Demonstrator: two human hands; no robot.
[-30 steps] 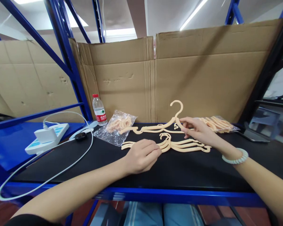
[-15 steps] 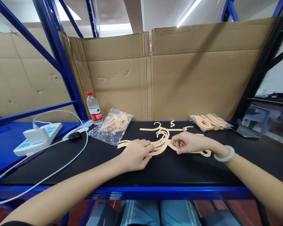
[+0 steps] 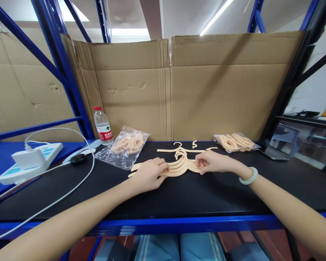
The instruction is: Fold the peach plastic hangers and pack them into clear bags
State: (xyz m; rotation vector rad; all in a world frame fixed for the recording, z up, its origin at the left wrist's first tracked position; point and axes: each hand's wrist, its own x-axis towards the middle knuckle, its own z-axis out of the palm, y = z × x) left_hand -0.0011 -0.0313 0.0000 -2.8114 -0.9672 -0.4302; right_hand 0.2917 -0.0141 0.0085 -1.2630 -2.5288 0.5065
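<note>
Several cream clothes hangers (image 3: 176,170) lie overlapped on the black tabletop, their hooks bunched near the middle. My left hand (image 3: 149,174) rests over their left arms with its fingers curled around them. The thumb is at the near edge. On the other side, my right hand (image 3: 208,162) pinches the right arms close to the centre, hiding part of them. Just behind the stack lies a separate cream hanger (image 3: 167,150). A small loose S-shaped hook piece (image 3: 195,144) is beyond it.
A clear bag of cream parts (image 3: 129,143) sits back left beside a water bottle (image 3: 103,127). Another bagged bundle (image 3: 235,142) is back right, near a dark flat device (image 3: 274,154). A white power strip (image 3: 43,159) with cables occupies the left. Cardboard (image 3: 233,87) walls the back.
The view has shifted slightly, so things appear further left. The hangers between my hands lie more evenly together, and the curled end that stuck out below my right wrist no longer shows.
</note>
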